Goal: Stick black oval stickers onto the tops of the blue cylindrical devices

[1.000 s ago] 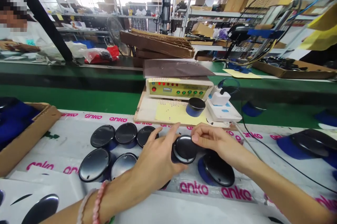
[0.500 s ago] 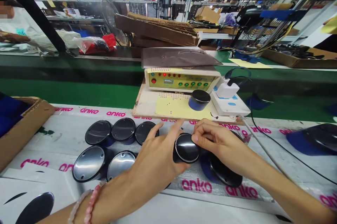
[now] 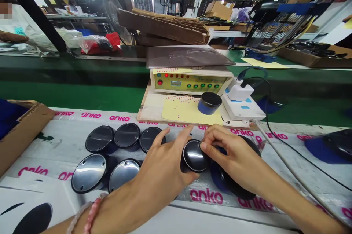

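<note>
A short round cylinder [image 3: 195, 156] with a glossy black top is tilted toward me in my left hand [image 3: 156, 169], which wraps around its side. At the upper right rim of that top, the thumb and bent fingers of my right hand [image 3: 233, 153] are pinched together; anything between them is too small to make out. Several similar cylinders with dark discs and small holes stand left of my hands, among them a shiny one [image 3: 89, 172] at the front. Under my right forearm sits a larger black-and-blue round piece [image 3: 220, 179], partly covered.
Behind my hands, a control box [image 3: 189, 81] with buttons stands on a wooden board [image 3: 147, 107], beside a blue-sided cylinder [image 3: 209, 103] and a power strip [image 3: 243, 108]. Cables run along the right. A cardboard box [image 3: 30, 127] is at left, a green conveyor [image 3: 110, 94] beyond.
Both hands keep nearly the same hold on the cylinder. The view has shifted slightly, and the lit red lamp on the control box is now one place further left.
</note>
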{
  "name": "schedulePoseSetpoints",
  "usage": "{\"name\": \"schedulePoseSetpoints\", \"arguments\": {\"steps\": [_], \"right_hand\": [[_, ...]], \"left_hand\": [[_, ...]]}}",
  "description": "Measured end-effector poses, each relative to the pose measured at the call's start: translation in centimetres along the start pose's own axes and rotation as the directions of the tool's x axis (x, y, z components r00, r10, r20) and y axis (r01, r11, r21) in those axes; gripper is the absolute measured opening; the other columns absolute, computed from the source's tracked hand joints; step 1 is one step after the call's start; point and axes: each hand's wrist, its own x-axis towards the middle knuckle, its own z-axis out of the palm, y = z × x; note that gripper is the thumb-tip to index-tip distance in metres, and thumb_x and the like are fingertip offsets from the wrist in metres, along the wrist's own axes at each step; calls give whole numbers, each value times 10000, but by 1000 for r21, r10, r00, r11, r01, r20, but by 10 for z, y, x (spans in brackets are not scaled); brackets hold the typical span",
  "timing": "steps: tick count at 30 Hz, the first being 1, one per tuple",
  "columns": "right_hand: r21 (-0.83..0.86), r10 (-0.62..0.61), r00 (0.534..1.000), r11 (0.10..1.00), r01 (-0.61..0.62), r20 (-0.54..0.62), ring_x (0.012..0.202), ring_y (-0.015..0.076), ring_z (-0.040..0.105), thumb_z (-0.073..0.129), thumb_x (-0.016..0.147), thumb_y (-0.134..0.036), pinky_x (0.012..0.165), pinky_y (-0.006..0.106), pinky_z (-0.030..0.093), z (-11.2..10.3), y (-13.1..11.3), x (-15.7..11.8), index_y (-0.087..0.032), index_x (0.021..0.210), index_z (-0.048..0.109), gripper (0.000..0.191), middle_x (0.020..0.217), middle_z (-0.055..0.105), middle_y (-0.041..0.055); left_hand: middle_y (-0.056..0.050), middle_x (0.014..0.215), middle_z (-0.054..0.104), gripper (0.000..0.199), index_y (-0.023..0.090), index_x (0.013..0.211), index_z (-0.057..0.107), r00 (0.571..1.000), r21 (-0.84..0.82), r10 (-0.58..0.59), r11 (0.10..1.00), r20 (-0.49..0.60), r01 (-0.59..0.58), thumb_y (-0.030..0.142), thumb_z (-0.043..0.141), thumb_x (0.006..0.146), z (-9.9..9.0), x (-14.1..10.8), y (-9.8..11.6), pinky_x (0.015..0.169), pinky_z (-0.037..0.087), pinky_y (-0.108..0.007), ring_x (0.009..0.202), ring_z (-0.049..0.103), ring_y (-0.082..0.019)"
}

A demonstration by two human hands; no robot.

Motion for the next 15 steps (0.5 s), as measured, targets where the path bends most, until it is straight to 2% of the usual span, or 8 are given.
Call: {"name": "schedulePoseSetpoints", "arguments": {"steps": [7, 11, 13, 15], "right_hand": [[-56, -16, 999, 998, 14, -33, 704, 167, 527, 453, 870, -290, 614, 297, 406, 2, -2, 1, -224, 685, 456, 196, 759, 550, 22], [-191, 35, 999, 981, -30, 21, 606, 160, 505, 496, 831, -275, 542, 277, 362, 0, -3, 4, -231, 672, 424, 180, 660, 537, -4], [-270, 55, 998, 961, -50, 14, 596, 160, 507, 555, 807, -303, 525, 269, 346, -4, -1, 7, -233, 687, 414, 198, 656, 542, -10], [-353, 31, 999, 935, -41, -35, 635, 171, 528, 604, 783, -336, 537, 269, 351, -11, -1, 9, -231, 729, 422, 217, 707, 565, 1]], "left_hand": [[-4, 1017, 715, 892, 242, 1382, 203, 1000, 10, -5, 1000, 3, 5, 240, 753, 680, 0, 0, 1, 1130, 223, -474, 989, 653, -222], [-20, 992, 715, 927, 187, 1418, 180, 1000, 12, -3, 1000, 28, 3, 257, 756, 695, -2, 0, 1, 1121, 241, -463, 990, 644, -220], [-53, 1067, 691, 834, 167, 1406, 250, 998, 45, 44, 998, 43, -46, 290, 731, 736, -3, -2, 0, 1120, 243, -458, 1021, 626, -217], [-112, 1196, 623, 662, 147, 1364, 362, 990, 141, 133, 980, 53, -139, 318, 666, 803, -3, -4, 1, 1116, 237, -475, 1088, 583, -234]]}}
